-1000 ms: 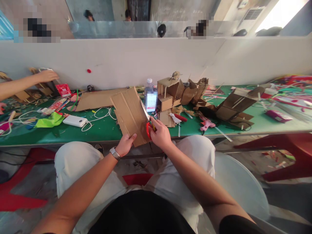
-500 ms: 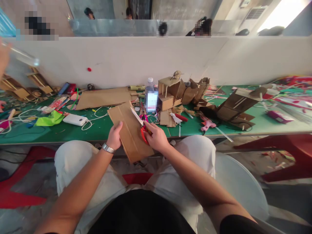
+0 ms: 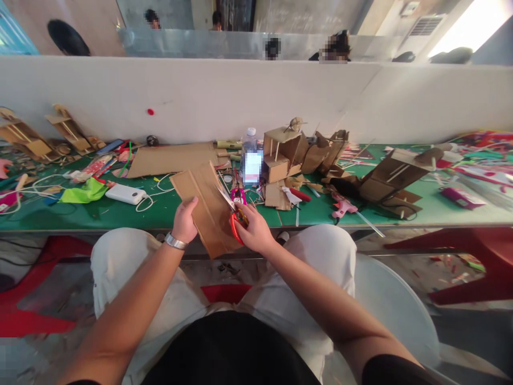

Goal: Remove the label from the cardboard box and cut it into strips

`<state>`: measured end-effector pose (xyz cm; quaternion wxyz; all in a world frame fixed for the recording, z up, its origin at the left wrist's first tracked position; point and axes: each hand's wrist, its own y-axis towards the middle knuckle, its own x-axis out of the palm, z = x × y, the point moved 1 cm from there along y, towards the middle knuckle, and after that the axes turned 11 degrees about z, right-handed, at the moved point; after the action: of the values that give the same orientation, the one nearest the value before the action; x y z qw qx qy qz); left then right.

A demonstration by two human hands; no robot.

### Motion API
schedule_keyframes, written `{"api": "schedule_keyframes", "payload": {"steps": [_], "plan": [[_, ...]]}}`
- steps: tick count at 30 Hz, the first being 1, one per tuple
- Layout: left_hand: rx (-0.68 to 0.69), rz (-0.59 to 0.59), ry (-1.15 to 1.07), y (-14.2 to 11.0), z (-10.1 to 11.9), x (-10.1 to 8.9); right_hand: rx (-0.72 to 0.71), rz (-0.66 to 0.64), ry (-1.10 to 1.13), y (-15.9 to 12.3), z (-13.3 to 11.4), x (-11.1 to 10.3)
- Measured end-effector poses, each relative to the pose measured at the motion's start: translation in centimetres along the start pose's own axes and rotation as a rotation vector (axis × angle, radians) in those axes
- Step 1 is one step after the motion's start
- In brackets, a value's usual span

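Note:
A creased piece of brown cardboard [image 3: 204, 206] is held up over my lap, in front of the table edge. My left hand [image 3: 186, 220] grips its left side, thumb on top and fingers hidden beneath. In my right hand [image 3: 255, 229] is a pair of scissors [image 3: 235, 216] with red handles, its blades pointing up and to the left across the cardboard's right side. The blades look slightly apart; I cannot tell whether they bite into the edge. Just beyond the scissors lies a small pink item [image 3: 238, 196] on the table.
On the green table [image 3: 168, 214] stand a bottle [image 3: 249, 140] with a lit phone [image 3: 253, 167] against it and cardboard models [image 3: 276, 168]. A white power bank [image 3: 126, 194], a pink glue gun [image 3: 342, 206], a larger cardboard sheet [image 3: 172, 159] and scraps lie around.
The cardboard has turned a little and shifted slightly left. My right hand and the scissors have tilted with the blades lower. A hand at the far left has gone out of view.

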<state>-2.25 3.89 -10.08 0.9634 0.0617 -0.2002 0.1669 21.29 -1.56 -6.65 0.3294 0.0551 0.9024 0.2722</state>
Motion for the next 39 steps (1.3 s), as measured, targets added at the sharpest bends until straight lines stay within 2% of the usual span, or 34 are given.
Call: {"api": "schedule_keyframes", "payload": {"steps": [6, 19, 30, 34, 39], "plan": [[-0.06, 0.004, -0.058, -0.8, -0.2, 0.5, 0.022, 0.021, -0.025, -0.2, 0.1, 0.4], [0.016, -0.02, -0.009, -0.8, -0.4, 0.6, -0.004, 0.04, -0.046, -0.3, -0.1, 0.3], [-0.065, -0.15, 0.013, -2.6, -1.1, 1.5, -0.021, 0.092, -0.01, -0.1, -1.1, -0.6], [-0.063, -0.122, -0.018, -2.5, -1.1, 1.7, -0.019, 0.072, -0.03, -0.1, -1.4, -0.8], [-0.005, -0.058, -0.03, -1.4, -0.7, 1.1, 0.023, 0.049, -0.042, 0.0, -1.5, -1.0]]}}
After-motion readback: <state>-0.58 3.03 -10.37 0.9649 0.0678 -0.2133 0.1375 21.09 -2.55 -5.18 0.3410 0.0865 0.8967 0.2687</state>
